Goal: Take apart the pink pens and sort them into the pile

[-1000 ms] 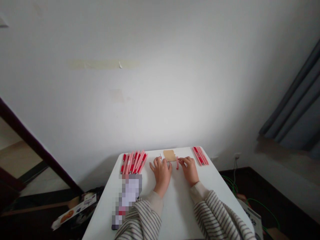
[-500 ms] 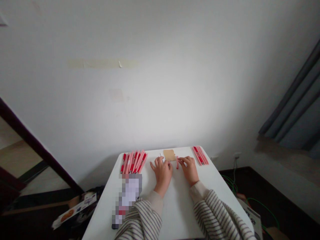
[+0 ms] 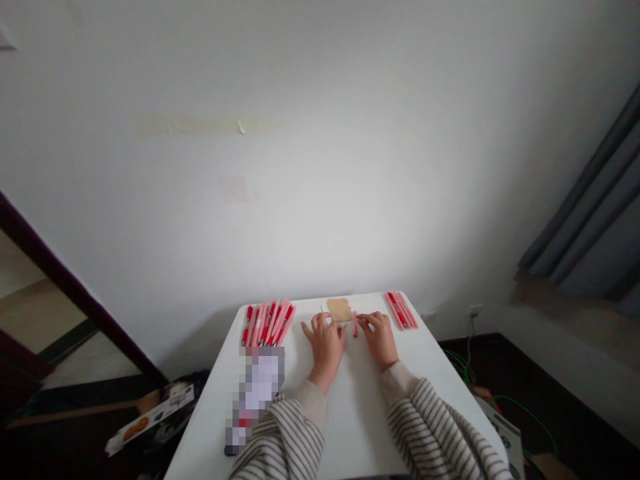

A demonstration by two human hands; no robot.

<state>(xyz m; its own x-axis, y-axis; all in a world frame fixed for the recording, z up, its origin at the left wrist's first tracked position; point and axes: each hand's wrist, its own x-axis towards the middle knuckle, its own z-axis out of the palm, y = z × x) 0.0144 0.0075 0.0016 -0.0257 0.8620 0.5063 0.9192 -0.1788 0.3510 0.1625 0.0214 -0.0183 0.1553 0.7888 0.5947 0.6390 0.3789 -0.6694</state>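
My right hand is closed in a pinch, thumb and fingertips at the top of a short pink pen piece near the middle of the white table. Just left of it, my left hand has its fingers curled downward. Something small and pinkish shows at those fingertips, too hidden to name. A narrow white strip sticks out beyond the left fingers. Directly past both hands lies a tan square pad.
Several pink and red pens lie bunched at the table's back left. A smaller row of similar pens lies at the back right. A blurred-out long object rests by my left forearm. The wall stands behind the table.
Both hands stay in nearly the same place. The left fingers have shifted slightly; the pink pen piece remains at the right fingertips.
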